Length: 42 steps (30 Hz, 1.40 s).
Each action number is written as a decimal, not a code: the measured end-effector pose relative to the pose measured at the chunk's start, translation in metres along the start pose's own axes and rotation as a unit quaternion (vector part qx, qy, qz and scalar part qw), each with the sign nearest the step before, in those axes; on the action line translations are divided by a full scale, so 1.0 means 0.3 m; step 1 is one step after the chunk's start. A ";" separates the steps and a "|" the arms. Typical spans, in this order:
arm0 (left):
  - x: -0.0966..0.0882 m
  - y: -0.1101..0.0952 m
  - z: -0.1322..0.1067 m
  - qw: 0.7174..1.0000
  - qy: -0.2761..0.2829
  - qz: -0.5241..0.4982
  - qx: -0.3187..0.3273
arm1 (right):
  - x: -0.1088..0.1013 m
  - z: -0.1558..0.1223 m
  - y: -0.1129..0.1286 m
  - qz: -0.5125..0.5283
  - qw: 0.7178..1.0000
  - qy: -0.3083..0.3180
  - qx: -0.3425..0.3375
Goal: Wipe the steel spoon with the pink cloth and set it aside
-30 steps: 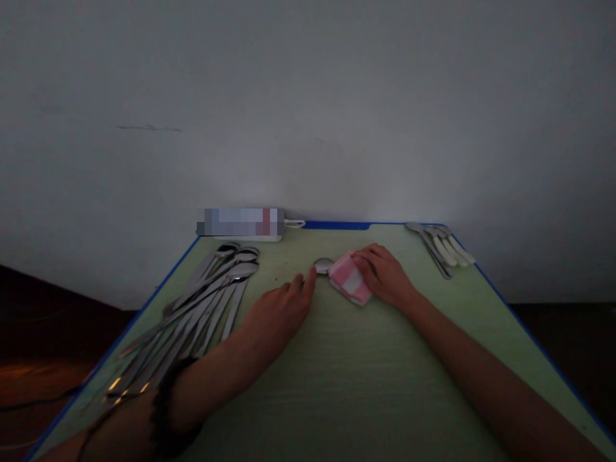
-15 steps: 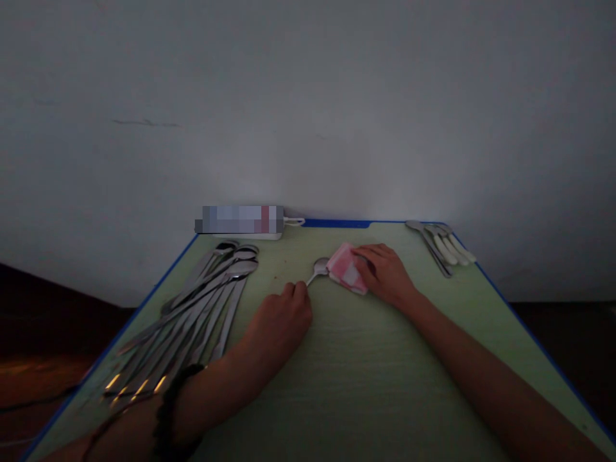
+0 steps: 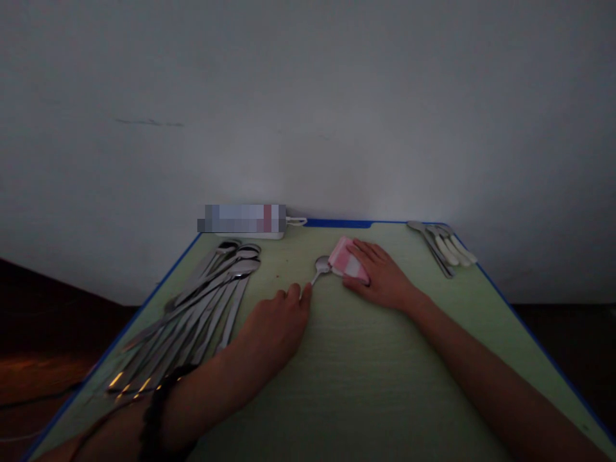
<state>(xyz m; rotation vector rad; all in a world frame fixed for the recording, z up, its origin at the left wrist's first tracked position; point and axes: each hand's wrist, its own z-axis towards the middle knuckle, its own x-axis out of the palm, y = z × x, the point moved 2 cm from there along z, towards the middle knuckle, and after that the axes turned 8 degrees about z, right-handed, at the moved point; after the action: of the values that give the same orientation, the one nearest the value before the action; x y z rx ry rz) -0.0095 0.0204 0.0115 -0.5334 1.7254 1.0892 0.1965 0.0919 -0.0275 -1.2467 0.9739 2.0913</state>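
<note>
At the middle of the table, my left hand (image 3: 279,324) pinches the handle of a metal spoon (image 3: 323,264), whose bowl points away from me. My right hand (image 3: 380,273) grips a folded pink-and-white checked cloth (image 3: 342,256), thumb along its near edge and fingers over its top. The cloth's left edge meets the right side of the spoon's bowl; whether it covers any of the bowl I cannot tell. Most of the spoon's handle is hidden behind my left fingers.
Several long metal spoons and other cutlery (image 3: 206,308) lie fanned on the left of the green table (image 3: 346,398). At the back right rest a metal spoon (image 3: 436,253) and several white-handled utensils (image 3: 452,249). A white box-like thing (image 3: 250,235), partly blurred, stands against the wall.
My right hand has turned and flattened over the cloth, its thumb now showing along the near edge. The left hand still holds the spoon, with its fingers slightly shifted.
</note>
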 end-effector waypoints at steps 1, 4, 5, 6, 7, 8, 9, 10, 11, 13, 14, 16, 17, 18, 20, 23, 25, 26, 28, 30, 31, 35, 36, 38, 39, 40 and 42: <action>0.001 -0.002 -0.001 1.000 0.000 -0.001 0.003 | 0.001 -0.001 -0.001 -0.001 1.000 0.001 0.002; -0.002 -0.006 0.003 1.000 0.008 -0.003 0.007 | 0.002 -0.001 -0.004 0.001 1.000 0.000 0.005; -0.004 -0.006 0.005 1.000 0.013 -0.001 0.004 | 0.002 -0.001 -0.004 0.003 1.000 -0.001 0.004; -0.005 -0.006 0.008 1.000 0.019 0.000 0.000 | 0.002 0.000 -0.004 0.005 1.000 -0.003 0.003; -0.006 -0.006 0.010 1.000 0.024 0.001 -0.002 | 0.001 0.000 -0.004 0.006 1.000 -0.006 0.002; -0.007 -0.006 0.011 1.000 0.027 0.003 -0.003 | 0.000 0.001 -0.003 0.006 1.000 -0.008 0.002; -0.007 -0.005 0.012 1.000 0.031 0.003 -0.003 | 0.000 0.001 -0.003 0.006 1.000 -0.008 0.003; -0.007 -0.004 0.013 0.999 0.033 0.003 -0.001 | 0.000 0.001 -0.003 0.006 1.000 -0.008 0.005; -0.007 -0.002 0.012 0.999 0.034 0.003 0.000 | -0.001 0.001 -0.002 0.007 1.000 -0.007 0.006; -0.008 0.001 0.010 0.999 0.033 0.001 0.001 | 0.000 0.000 -0.002 0.007 1.000 -0.007 0.007; -0.010 0.002 0.009 1.000 0.031 0.001 0.001 | 0.000 0.000 -0.002 0.006 1.000 -0.008 0.007; -0.016 0.005 0.007 1.000 0.031 0.003 0.002 | 0.001 -0.001 -0.003 0.005 1.000 -0.013 0.007; -0.020 0.006 0.006 0.999 0.035 0.003 0.000 | 0.002 -0.001 -0.004 0.005 1.000 -0.015 0.006; -0.024 0.007 0.005 0.999 0.041 0.003 -0.002 | 0.003 -0.001 -0.005 0.007 1.000 -0.017 0.005; -0.033 0.009 0.004 0.999 0.052 -0.002 -0.008 | 0.005 -0.001 -0.008 0.011 1.000 -0.020 0.003; -0.042 0.013 0.004 0.999 0.051 -0.009 -0.013 | 0.007 -0.002 -0.010 0.010 1.000 -0.022 0.001; -0.044 0.015 0.004 0.999 0.045 -0.010 -0.011 | 0.007 -0.003 -0.009 0.008 1.000 -0.022 0.003; -0.044 0.016 0.005 0.999 0.043 -0.010 -0.010 | 0.007 -0.003 -0.009 0.008 1.000 -0.022 0.003; -0.043 0.015 0.008 0.999 0.037 -0.008 -0.006 | 0.007 -0.003 -0.008 0.007 1.000 -0.021 0.003; -0.040 0.012 0.011 1.000 0.030 -0.006 -0.003 | 0.007 -0.003 -0.007 0.005 1.000 -0.020 0.001; -0.037 0.009 0.013 1.000 0.026 -0.005 -0.004 | 0.007 -0.002 -0.008 0.005 1.000 -0.021 0.001; -0.027 0.000 0.016 1.000 0.012 -0.005 0.003 | 0.006 0.000 -0.008 0.012 1.000 -0.023 0.001; -0.026 -0.002 0.015 1.000 0.010 -0.004 0.006 | 0.005 0.001 -0.008 0.014 1.000 -0.022 0.001; -0.028 -0.003 0.015 1.000 0.010 -0.004 0.011 | 0.003 0.002 -0.006 0.014 1.000 -0.020 -0.001; -0.030 -0.003 0.014 1.000 0.012 -0.005 0.010 | 0.002 0.002 -0.004 0.013 1.000 -0.020 0.000; -0.032 -0.003 0.015 1.000 0.015 -0.008 0.009 | 0.002 0.002 -0.003 0.011 1.000 -0.021 0.001; -0.036 -0.003 0.015 1.000 0.022 -0.012 0.006 | 0.001 0.002 -0.002 0.009 1.000 -0.022 0.004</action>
<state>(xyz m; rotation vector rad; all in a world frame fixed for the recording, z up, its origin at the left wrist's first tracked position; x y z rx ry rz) -0.0021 0.0224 0.0203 -0.5730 1.7588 1.0559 0.1966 0.0927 -0.0278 -1.1871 0.9781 2.1171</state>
